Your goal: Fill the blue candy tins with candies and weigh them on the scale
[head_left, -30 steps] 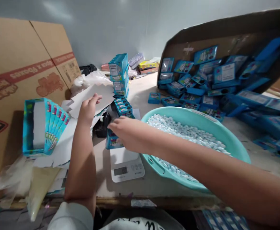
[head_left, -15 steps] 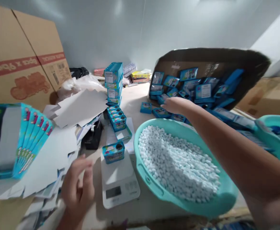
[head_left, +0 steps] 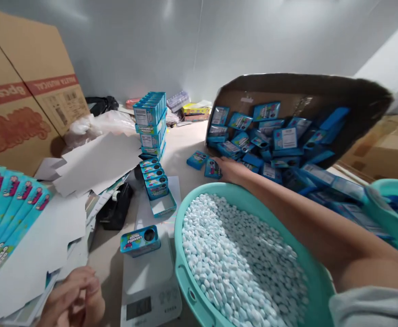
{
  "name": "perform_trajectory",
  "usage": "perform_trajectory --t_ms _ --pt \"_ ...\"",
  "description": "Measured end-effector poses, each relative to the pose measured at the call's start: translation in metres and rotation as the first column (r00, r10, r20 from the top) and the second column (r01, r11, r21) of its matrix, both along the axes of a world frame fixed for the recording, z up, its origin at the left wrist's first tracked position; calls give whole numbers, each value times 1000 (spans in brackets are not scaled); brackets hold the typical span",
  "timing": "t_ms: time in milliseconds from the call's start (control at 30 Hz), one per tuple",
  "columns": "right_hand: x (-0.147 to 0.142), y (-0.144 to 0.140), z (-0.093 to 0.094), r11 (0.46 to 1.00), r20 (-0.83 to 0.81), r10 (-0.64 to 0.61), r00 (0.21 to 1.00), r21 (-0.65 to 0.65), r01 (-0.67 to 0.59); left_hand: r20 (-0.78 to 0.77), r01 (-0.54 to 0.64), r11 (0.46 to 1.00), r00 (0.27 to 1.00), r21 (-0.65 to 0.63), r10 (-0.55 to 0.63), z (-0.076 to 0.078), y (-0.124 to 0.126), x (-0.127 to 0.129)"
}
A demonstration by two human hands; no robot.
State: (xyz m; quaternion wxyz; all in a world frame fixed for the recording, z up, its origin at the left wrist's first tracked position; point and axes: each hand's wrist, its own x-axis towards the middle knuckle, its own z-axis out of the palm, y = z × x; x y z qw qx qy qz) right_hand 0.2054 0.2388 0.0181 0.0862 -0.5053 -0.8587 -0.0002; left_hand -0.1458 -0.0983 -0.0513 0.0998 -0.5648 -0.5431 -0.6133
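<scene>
Two hands work apart: the left hand (head_left: 74, 299), near and low beside white card sheets (head_left: 96, 163), curls loosely on nothing. One blue box (head_left: 140, 240) lies on the scale (head_left: 149, 290). Right of it sits the teal basin (head_left: 192, 295). Farther, the right hand (head_left: 231, 169) grips a small blue box (head_left: 212, 168) near the tipped carton (head_left: 304, 91).

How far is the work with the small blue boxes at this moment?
Done: packs stand stacked at the back. In hand: one box lies on the scale; the right hand touches a box by the tipped carton. Left: many loose boxes there, and a basin full of candies.
</scene>
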Motion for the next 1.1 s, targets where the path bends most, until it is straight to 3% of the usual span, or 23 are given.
perform_trajectory --t_ms 100,200,233,267,333,400,467,533,567,633,700,767,867,967,1100 --pt "6 -55 43 986 29 68 997 151 -72 -113 142 989 984 34 -138 18 3 29" --pt "-2 -127 72 890 14 322 947 336 -308 43 334 912 942 -239 -333 53 21 71" --pt "-9 -151 77 849 43 404 914 354 -392 134 420 857 907 -297 -398 67 30 82" --pt "-16 -173 81 818 83 467 880 336 -466 217 514 812 856 -275 -469 80 40 90" --pt "-31 -210 84 790 140 546 826 244 -563 335 659 664 752 -354 -568 100 59 96" --pt "-37 -233 82 805 129 548 826 186 -563 364 745 492 656 -451 -661 111 73 93" --pt "-32 -239 73 862 39 456 889 229 -452 437 766 432 633 -477 -639 111 80 90" --pt "-17 -231 55 940 -102 265 959 251 -233 539 790 418 612 -448 -578 102 83 90" --pt "-9 -224 43 975 -155 143 977 192 -112 587 811 411 586 -417 -559 95 85 92" --pt "6 -207 17 996 -138 -33 990 -87 21 647 856 391 513 -338 -564 80 90 98" --pt "14 -194 -6 907 -30 -66 997 -418 47 658 872 401 479 -281 -581 65 97 107" --pt "15 -189 -20 805 35 -62 997 -589 71 632 860 435 498 -268 -594 55 104 114" --pt "13 -193 -22 751 14 -29 999 -659 31 543 795 530 596 -296 -592 48 110 122" --pt "11 -201 -13 759 -79 25 997 -648 -71 402 679 627 733 -382 -549 48 110 130" --pt "4 -210 -8 789 -111 -23 994 -612 -50 159 541 665 822 -515 -546 50 111 136"
